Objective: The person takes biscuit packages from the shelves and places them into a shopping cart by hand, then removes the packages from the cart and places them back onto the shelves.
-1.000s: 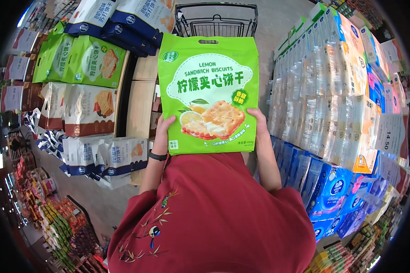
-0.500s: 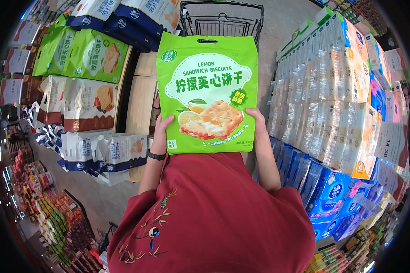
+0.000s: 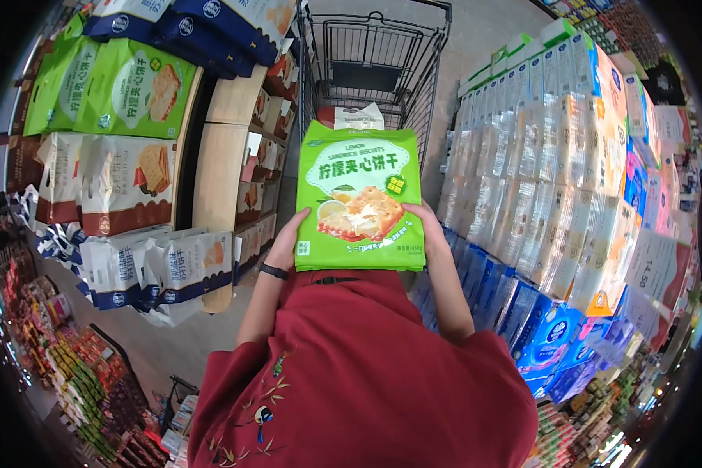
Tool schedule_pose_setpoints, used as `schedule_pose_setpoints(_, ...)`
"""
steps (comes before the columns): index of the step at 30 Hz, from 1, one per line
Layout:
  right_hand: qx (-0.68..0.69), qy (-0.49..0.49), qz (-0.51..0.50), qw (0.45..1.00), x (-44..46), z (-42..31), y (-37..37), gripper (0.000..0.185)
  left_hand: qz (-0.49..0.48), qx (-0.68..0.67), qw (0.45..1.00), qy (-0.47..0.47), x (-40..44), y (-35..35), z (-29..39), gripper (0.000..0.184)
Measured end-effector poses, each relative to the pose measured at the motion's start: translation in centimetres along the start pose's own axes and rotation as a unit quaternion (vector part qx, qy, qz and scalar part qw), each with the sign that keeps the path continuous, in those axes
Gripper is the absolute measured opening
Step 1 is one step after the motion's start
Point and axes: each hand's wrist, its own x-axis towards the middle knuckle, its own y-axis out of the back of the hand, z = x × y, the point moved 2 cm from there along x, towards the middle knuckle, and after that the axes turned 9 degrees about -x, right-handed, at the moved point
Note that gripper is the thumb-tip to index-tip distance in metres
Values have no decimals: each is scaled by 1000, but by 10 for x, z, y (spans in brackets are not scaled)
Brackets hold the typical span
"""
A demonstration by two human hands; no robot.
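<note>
The left hand [image 3: 286, 239] and the right hand [image 3: 429, 228] held the green bag [image 3: 359, 175], one on each side, down low. Each thumb was on the front of the bag, near its edge. Both hands were part curled, but the other fingers were hidden behind the bag, so I cannot tell how far they bent. The bag was in front of the red shirt [image 3: 398, 351], and its top tipped away.

The step in hand looked like holding the bag up with two hands. A next move would call for a good grip on both sides, so the bag would not slip.

Just past the bag's top was a pale bag [image 3: 359, 118], which seemed to be in the cart [image 3: 368, 76]. The cart's wire sides were beyond the green bag, hard edges to miss, with open room between them. Left of the green bag was a wooden shelf [image 3: 220, 168]. Right of it stood wrapped packs [image 3: 522, 156]. Bare floor [image 3: 469, 43] showed beyond the bag, to its right.
</note>
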Motion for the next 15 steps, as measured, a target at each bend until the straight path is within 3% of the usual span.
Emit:
schedule_pose_setpoints(2, -30, 18, 46, 998, 11, 3, 10, 56, 7, 36, 999, 2, 32, 24, -11, 41)
schedule_pose_setpoints(4, -60, 41, 87, 994, 23, -3, 11, 53, -4, 167, 984, -61, 59, 47, -16, 42)
schedule_pose_setpoints(10, -276, 149, 205, 927, 107, -16, 36, 56, 74, 192, 978, -46, 56, 52, 8, 48)
schedule_pose_setpoints(14, -424, 168, 229, 860, 186, -17, 43, 51, 52, 270, 953, -124, 92, 97, 2, 68)
schedule_pose_setpoints(15, -434, 156, 234, 856, 201, -17, 37, 52, 0, 269, 958, -103, 92, 95, 10, 85)
